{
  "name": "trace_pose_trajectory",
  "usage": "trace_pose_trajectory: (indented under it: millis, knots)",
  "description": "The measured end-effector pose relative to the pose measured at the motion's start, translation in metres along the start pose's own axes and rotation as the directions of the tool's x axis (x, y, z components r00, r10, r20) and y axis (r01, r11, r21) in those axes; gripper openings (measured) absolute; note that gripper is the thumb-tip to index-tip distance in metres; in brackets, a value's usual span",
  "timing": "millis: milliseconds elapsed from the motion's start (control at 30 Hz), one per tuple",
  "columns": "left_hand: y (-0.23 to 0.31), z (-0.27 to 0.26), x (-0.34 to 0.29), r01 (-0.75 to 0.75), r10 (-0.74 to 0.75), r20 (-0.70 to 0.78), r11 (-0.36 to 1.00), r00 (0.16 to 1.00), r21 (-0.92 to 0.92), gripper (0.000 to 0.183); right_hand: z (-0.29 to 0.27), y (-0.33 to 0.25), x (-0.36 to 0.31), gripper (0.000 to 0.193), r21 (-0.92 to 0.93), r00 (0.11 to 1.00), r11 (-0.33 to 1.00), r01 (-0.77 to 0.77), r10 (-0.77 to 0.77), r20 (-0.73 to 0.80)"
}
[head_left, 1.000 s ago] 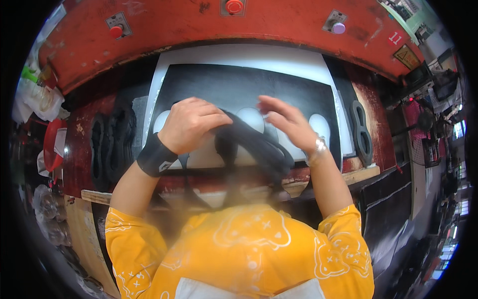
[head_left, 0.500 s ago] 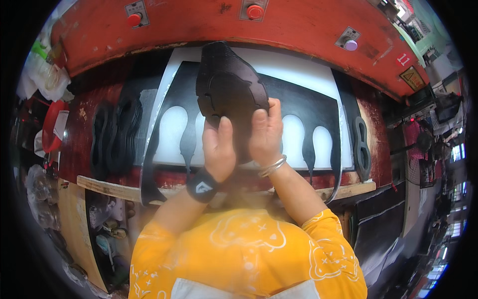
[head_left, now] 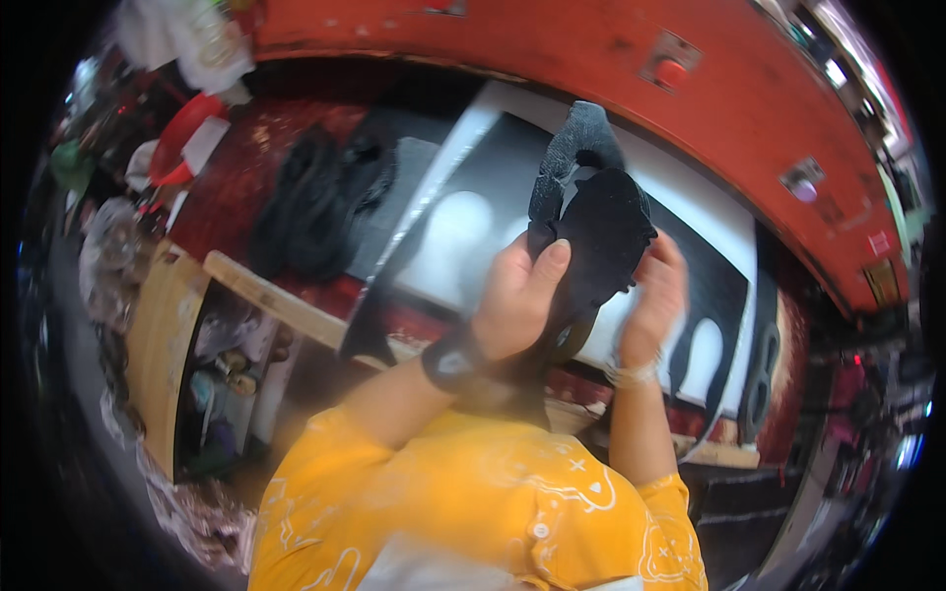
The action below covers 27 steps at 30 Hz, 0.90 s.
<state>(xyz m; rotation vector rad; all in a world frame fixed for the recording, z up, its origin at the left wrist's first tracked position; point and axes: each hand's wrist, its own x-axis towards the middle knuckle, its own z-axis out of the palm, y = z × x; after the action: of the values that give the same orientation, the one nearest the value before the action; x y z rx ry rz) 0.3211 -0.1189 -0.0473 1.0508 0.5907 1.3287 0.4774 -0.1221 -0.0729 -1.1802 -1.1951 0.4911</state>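
My left hand (head_left: 514,303) grips a stack of black sole-shaped sheet pieces, its thumb lying on the near face. The stack's outer part (head_left: 581,123) is a greyish, curved band that stands apart from a dark inner piece (head_left: 606,231) with notched edges. My right hand (head_left: 652,300), slightly blurred, has its fingers curled at the inner piece's right edge. Behind the hands lies a black sheet (head_left: 507,148) with sole-shaped cutouts, on a white board (head_left: 724,217) that shows through the holes.
A red machine beam (head_left: 552,39) with a red push button (head_left: 670,72) spans the back. Black sole-shaped rings (head_left: 296,212) are piled at left, and another ring (head_left: 761,379) lies at right. A wooden strip (head_left: 266,300) edges the bench. A red basin (head_left: 177,138) stands far left.
The view has swung, so the bench now slants. The stack has spread into an outer band and an inner piece. My right hand has moved from its lower part to the right edge.
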Motion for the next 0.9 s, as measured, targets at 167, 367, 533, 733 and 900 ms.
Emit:
trace_pose_trajectory:
  millis: [167, 367, 533, 733, 900]
  knots:
    - [-0.003, -0.023, -0.003, -0.235, 0.268, 0.024, 0.794, 0.963, 0.560, 0.033, 0.017, -0.033, -0.016, 0.044, 0.138, 0.891, 0.958, -0.251, 0.173, 0.420]
    - [0.043, -0.071, 0.000, 0.033, 0.071, -0.339, 0.956, 0.938, 0.291, 0.033, 0.029, -0.028, -0.017, 0.044, 0.534, 0.981, 0.836, -0.122, 0.019, 0.195]
    - [0.146, -0.222, 0.009, 0.073, 0.043, -0.394, 0.959, 0.918, 0.275, 0.036, -0.054, -0.002, 0.012, 0.029, 0.764, 0.961, 0.584, -0.275, 0.138, 0.240]
    - [0.215, -0.341, 0.011, 0.231, -0.100, -0.386, 0.923, 0.917, 0.309, 0.033, -0.110, 0.018, -0.011, 0.031, 0.714, 0.911, 0.573, -0.401, 0.328, 0.249]
    - [0.174, -0.432, 0.030, 0.502, 0.097, -0.577, 0.392, 0.811, 0.771, 0.054, -0.110, 0.008, -0.028, 0.031, 0.643, 0.878, 0.610, -0.463, 0.417, 0.236]
